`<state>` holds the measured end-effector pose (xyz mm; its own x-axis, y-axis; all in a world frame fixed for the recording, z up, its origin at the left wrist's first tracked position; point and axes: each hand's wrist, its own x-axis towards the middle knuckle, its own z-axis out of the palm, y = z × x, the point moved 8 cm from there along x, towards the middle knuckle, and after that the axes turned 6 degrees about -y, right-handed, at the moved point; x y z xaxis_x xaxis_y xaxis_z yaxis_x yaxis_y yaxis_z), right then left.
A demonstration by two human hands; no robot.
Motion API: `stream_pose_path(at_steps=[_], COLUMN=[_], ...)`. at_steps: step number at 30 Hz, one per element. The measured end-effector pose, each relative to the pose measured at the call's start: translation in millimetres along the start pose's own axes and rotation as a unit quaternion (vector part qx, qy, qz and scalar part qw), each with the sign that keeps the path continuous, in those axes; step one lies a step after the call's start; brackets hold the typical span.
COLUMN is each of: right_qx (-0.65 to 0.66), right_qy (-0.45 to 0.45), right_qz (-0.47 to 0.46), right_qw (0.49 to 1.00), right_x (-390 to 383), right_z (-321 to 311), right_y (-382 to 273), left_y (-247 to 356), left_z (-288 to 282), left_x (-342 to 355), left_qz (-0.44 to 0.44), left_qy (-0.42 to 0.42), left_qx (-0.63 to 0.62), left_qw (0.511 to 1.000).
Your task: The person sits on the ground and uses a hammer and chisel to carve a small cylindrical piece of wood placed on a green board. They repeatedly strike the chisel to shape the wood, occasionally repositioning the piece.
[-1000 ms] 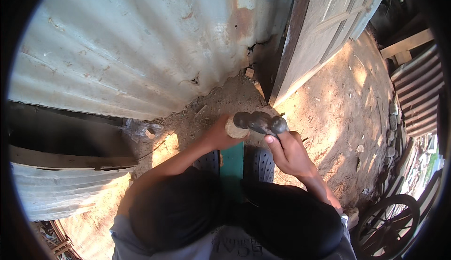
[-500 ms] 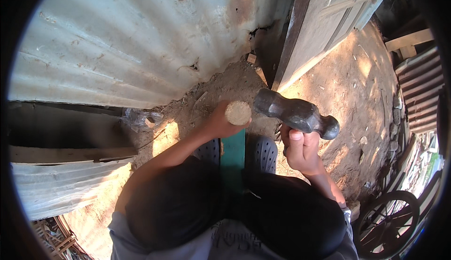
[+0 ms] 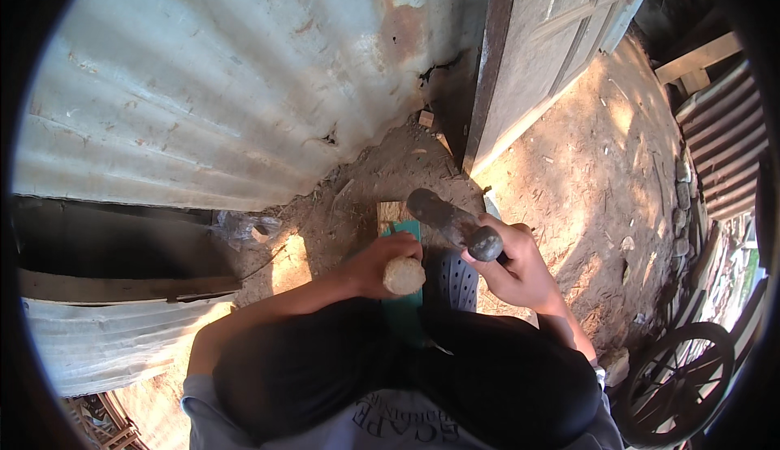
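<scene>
My left hand (image 3: 378, 259) is closed round an upright wooden piece, seen end-on as a pale round top (image 3: 404, 277), over a green board (image 3: 406, 320) between my knees. A pale wood surface (image 3: 392, 210) shows at the board's far end, with a thin dark piece by my fingers, too small to make out. My right hand (image 3: 512, 267) grips a dark steel ball-peen hammer (image 3: 443, 214), its head just above and right of the round top, not touching it. A perforated grey clog (image 3: 459, 283) shows beside the board.
A rusty corrugated sheet wall (image 3: 227, 84) stands ahead, beside a wooden door (image 3: 536, 60). A dark opening (image 3: 122, 247) is at left. Dirt ground (image 3: 609, 173) spreads right, with a spoked wheel (image 3: 674, 344) and more corrugated sheet (image 3: 715, 149).
The round wooden top has dropped toward me, uncovering the board's far end. The hammer first rose to the right, then came back left and down over the board.
</scene>
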<state>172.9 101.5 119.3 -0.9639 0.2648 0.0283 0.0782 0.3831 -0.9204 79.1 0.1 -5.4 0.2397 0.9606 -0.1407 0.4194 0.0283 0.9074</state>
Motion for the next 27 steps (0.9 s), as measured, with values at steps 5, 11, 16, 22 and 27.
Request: stream_pose_path(at_steps=[5,11,16,22,27], right_qx=[-0.042,-0.213,-0.280,-0.281,-0.243], right_qy=[-0.091,-0.336,-0.539,-0.583,-0.556], right_qz=[-0.025,-0.040,-0.022,-0.038,-0.062], right_qw=[0.995,0.916,0.794,0.761,0.792], right_x=[3,3,-34,-69,-73], right_z=[3,22,76,139,146], right_y=[-19,-60,-77,-41,-39], left_y=[24,17,-12,-14,-5], left_z=[37,56,102,111,121], left_x=[5,-20,-8,-24,-20], left_qz=[0.134,0.167,0.148,0.159,0.235], left_qy=[-0.100,-0.169,-0.275,-0.241,-0.184], left_qx=[-0.011,0.118,0.258,0.301,0.295], left_qw=[0.986,0.964,0.914,0.909,0.908])
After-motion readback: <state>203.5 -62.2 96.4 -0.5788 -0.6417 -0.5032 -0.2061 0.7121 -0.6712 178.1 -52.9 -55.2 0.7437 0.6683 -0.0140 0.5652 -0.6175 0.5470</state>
